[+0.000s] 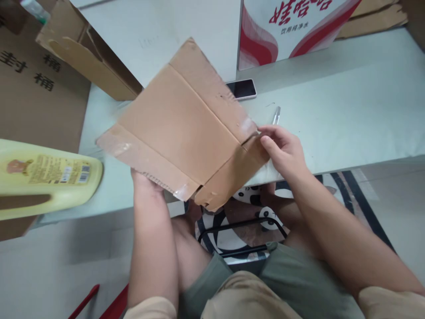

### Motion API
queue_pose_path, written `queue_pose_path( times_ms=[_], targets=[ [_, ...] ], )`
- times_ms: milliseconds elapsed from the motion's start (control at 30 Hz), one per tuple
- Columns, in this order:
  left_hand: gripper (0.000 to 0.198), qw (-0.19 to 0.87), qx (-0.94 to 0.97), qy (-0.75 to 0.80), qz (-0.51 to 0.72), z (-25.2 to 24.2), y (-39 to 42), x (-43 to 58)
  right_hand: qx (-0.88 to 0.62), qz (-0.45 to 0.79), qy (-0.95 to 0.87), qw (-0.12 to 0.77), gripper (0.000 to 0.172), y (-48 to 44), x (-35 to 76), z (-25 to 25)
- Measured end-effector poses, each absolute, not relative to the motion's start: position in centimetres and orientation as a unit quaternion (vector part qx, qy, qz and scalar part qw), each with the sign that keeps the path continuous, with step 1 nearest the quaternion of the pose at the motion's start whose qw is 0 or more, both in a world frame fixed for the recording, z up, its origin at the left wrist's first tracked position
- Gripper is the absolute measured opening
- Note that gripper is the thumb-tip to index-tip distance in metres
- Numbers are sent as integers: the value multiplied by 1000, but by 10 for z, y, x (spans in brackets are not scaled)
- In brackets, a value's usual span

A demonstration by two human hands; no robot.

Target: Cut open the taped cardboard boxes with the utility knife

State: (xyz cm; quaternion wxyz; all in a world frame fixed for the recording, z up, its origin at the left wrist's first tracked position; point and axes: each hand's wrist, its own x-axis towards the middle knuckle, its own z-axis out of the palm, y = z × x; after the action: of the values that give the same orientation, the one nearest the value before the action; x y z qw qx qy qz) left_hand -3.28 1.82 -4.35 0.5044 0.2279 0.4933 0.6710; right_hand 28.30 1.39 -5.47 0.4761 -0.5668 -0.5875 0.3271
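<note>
A flattened piece of brown cardboard [179,122] with creased flaps and strips of clear tape is held tilted above the pale green tabletop. My left hand [146,184] supports it from below at the near left edge; most of its fingers are hidden behind the board. At the right corner, my right hand [282,144] pinches a folded flap [232,175] between thumb and fingers. Just beyond that hand lies a slim metallic, pen-like tool [276,116]. A phone [245,88] rests partly behind the cardboard.
On the left stand a yellow jug [66,173] and a large printed carton [40,97]. An open cardboard box [99,66] is behind them. A red-and-white box [292,31] and folded cardboard [372,20] are at the back. The pale green tabletop [348,110] extends right.
</note>
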Motion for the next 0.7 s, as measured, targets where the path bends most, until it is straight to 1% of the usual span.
queue_pose_path(
  times_ms=[67, 100, 133, 200, 300, 367, 400, 467, 533, 600, 700],
  targets=[
    [41, 482, 242, 462, 704, -37, 17, -27, -595, 280, -568, 495, 39, 17, 284, -59],
    [37, 475, 249, 448, 715, -36, 17, -26, -606, 281, -546, 505, 43, 18, 283, -62],
    [35, 470, 252, 439, 723, -35, 17, -26, -610, 308, -521, 512, 47, 19, 283, -65],
    [34, 467, 247, 434, 730, -35, 18, -27, -587, 427, -471, 502, 48, 20, 280, -68],
    [32, 481, 241, 437, 721, -36, 20, -30, -503, 625, -429, 414, 54, 14, 271, -65],
    [32, 473, 248, 423, 732, -34, 20, -29, -462, 690, -419, 368, 58, 8, 264, -59],
    [34, 468, 249, 412, 741, -33, 20, -29, -452, 699, -415, 367, 59, 5, 262, -55],
    [39, 480, 228, 396, 749, -29, 19, -28, -452, 686, -407, 400, 59, 0, 259, -47],
    [48, 512, 187, 404, 735, -26, 17, -30, -472, 644, -397, 453, 57, -3, 260, -38],
    [52, 530, 166, 424, 715, -24, 16, -33, -507, 577, -390, 508, 55, -4, 268, -29],
    [46, 537, 183, 436, 699, -22, 14, -35, -569, 430, -364, 599, 56, -4, 295, -19]
  ],
)
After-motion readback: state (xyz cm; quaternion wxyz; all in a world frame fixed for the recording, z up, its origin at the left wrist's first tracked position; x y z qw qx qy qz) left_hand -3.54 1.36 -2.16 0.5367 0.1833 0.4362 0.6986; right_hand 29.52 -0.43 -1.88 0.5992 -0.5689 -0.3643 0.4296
